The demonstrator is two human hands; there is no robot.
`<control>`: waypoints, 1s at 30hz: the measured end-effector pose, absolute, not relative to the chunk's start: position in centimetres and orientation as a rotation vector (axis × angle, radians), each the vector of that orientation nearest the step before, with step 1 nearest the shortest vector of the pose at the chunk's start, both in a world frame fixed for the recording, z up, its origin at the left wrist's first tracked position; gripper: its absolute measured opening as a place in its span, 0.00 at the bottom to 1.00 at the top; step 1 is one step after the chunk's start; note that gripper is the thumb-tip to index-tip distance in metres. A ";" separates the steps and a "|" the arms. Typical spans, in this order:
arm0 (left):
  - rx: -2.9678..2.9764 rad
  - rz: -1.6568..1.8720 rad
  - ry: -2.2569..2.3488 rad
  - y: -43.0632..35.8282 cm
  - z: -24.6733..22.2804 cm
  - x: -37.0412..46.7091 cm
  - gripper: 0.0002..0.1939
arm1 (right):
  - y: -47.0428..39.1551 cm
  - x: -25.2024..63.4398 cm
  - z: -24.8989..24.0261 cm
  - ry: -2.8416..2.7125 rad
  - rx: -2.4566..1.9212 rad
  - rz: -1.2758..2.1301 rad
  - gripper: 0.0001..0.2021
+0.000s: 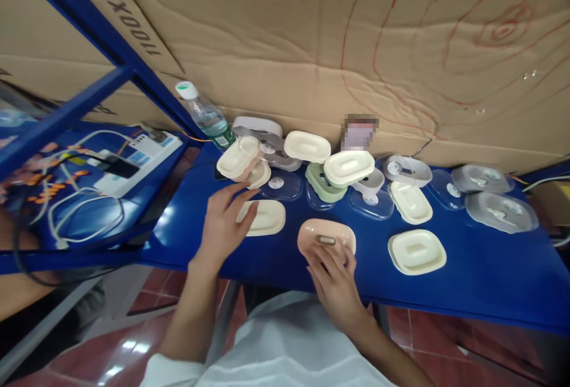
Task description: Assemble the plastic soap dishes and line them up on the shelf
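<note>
And my right hand is across the near side of the peach dish, so that stretch of rim is lost! My left hand blocks the left end of a cream lid. Farther back, the green container is partly covered by another lid, coarse squares blur out a patch, the bottle label's print is too tiny, and the cardboard lettering runs off the top!

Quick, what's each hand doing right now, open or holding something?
Left hand: open, fingers spread, near a cream piece.
Right hand: fingers on the peach piece; can't tell whether it's gripping.
</note>
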State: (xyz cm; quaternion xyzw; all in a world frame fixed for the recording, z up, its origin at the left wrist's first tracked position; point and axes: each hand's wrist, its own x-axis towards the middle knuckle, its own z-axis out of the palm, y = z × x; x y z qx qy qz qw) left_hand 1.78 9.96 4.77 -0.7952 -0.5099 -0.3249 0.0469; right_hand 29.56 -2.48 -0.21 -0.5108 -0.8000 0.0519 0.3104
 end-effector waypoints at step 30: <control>-3.203 -0.874 -1.460 5.1 -0.7 11.5 0.38 | 1.3 38.4 0.7 -1.799 -1.686 0.320 0.23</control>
